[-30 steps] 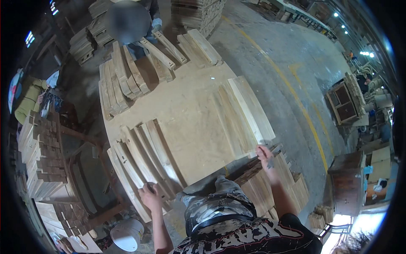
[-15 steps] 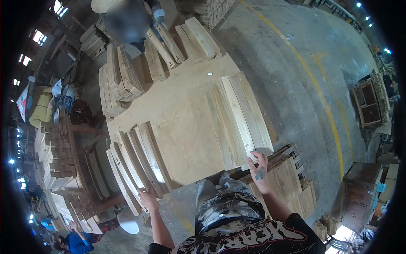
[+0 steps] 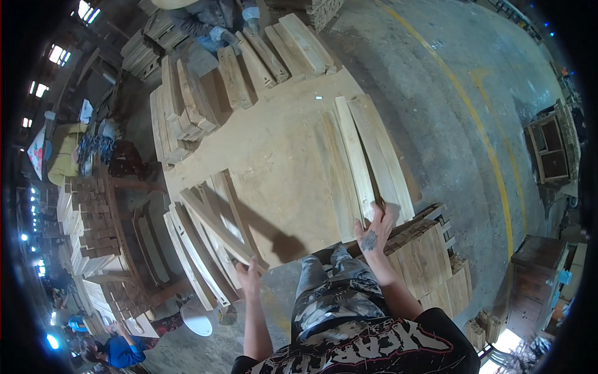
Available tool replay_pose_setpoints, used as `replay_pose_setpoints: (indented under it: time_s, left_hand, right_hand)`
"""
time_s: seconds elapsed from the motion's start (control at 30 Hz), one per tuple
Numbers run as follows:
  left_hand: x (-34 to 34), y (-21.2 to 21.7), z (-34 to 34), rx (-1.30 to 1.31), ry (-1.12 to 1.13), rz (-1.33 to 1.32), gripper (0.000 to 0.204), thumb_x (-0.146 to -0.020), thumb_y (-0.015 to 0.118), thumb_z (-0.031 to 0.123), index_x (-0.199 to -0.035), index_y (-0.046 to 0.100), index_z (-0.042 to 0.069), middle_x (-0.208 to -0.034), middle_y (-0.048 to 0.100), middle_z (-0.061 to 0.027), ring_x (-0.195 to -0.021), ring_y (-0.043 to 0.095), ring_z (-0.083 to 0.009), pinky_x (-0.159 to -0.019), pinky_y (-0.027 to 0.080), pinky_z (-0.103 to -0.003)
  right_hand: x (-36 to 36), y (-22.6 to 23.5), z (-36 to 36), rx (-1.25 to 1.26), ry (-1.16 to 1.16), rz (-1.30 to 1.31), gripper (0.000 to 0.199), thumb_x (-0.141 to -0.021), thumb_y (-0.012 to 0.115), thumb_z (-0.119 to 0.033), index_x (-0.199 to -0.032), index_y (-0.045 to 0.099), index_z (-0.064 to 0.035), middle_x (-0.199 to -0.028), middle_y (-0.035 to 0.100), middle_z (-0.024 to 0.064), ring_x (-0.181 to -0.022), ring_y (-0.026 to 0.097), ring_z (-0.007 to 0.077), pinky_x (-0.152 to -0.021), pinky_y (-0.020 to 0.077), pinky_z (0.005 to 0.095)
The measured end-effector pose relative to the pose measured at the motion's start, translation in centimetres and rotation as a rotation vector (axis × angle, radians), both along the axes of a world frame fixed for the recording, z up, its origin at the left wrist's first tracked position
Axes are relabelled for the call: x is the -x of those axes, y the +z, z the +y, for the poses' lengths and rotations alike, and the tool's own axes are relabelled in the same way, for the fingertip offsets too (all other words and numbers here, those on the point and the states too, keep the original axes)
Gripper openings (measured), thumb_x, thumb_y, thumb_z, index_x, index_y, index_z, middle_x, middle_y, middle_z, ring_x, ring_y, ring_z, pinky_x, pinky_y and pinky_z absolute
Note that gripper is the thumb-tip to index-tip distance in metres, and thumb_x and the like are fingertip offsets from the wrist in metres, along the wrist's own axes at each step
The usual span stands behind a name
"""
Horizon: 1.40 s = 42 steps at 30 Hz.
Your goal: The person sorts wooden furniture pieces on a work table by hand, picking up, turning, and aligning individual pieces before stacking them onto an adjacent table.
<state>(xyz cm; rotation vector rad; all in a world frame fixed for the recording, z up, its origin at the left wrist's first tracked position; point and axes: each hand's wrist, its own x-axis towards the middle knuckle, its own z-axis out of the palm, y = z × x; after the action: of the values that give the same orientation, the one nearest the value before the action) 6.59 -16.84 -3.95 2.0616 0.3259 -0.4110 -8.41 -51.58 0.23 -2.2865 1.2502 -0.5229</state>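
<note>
My left hand [image 3: 249, 273] grips the near end of a curved wooden slat [image 3: 216, 225], lifted at an angle over the other slats [image 3: 185, 252] at the table's left edge. My right hand [image 3: 377, 228] is closed around the near end of a pale narrow wooden slat [image 3: 354, 156]. That slat is tilted away from the wider boards [image 3: 383, 153] on its right, with a dark gap between them. More flat boards [image 3: 332, 165] lie to its left. All rest on a large tan worktable [image 3: 268, 156].
Across the table a gloved co-worker [image 3: 218, 31] handles wooden pieces [image 3: 252, 59]. Stacked pieces [image 3: 187, 103] stand at the far left. A stack of planks [image 3: 423, 262] is beside my right leg. A white bucket [image 3: 197, 319] sits on the floor at left.
My left hand has raised a slat from the left group and moved right. The slat at my right hand has tilted, opening a gap beside it. My view has shifted slightly.
</note>
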Motion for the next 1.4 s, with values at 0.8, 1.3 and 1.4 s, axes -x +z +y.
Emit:
replay_pose_setpoints:
  time_s: [0.8, 1.3, 1.4]
  left_hand:
    - [0.8, 0.6, -6.3, -0.275, -0.447, -0.196, 0.040, -0.088, 0.066, 0.030, -0.111, 0.057, -0.001, -0.083, 0.065, -0.0165, -0.079, 0.066, -0.0297, -0.074, 0.052, -0.038]
    - [1.9, -2.9, -15.6, -0.316, -0.738, 0.122, 0.064, -0.083, 0.063, 0.060, -0.097, 0.059, -0.002, -0.082, 0.067, -0.0245, -0.083, 0.068, -0.0391, -0.074, 0.054, -0.045]
    - [1.9, -2.6, -15.4, -0.281, -0.808, 0.061, 0.054, -0.086, 0.064, 0.053, -0.102, 0.060, 0.002, -0.089, 0.067, -0.0211, -0.083, 0.067, -0.0391, -0.073, 0.053, -0.045]
  right_hand:
    - [-0.1, -5.0, 9.1, -2.477, 0.125, -0.951, 0.056, -0.101, 0.041, -0.043, -0.141, 0.041, -0.0048, -0.131, 0.055, 0.0189, -0.118, 0.056, 0.0296, -0.100, 0.0437, 0.0455]
    - [4.2, -8.7, 11.3, -1.855, -0.122, -0.144, 0.058, -0.100, 0.038, -0.053, -0.137, 0.045, -0.0079, -0.120, 0.060, 0.0115, -0.103, 0.062, 0.0227, -0.086, 0.0514, 0.0402]
    - [5.0, -12.0, 10.4, -1.496, -0.097, -0.038, 0.054, -0.094, 0.060, -0.043, -0.130, 0.051, -0.0042, -0.108, 0.065, 0.0102, -0.093, 0.064, 0.0188, -0.081, 0.0523, 0.0335]
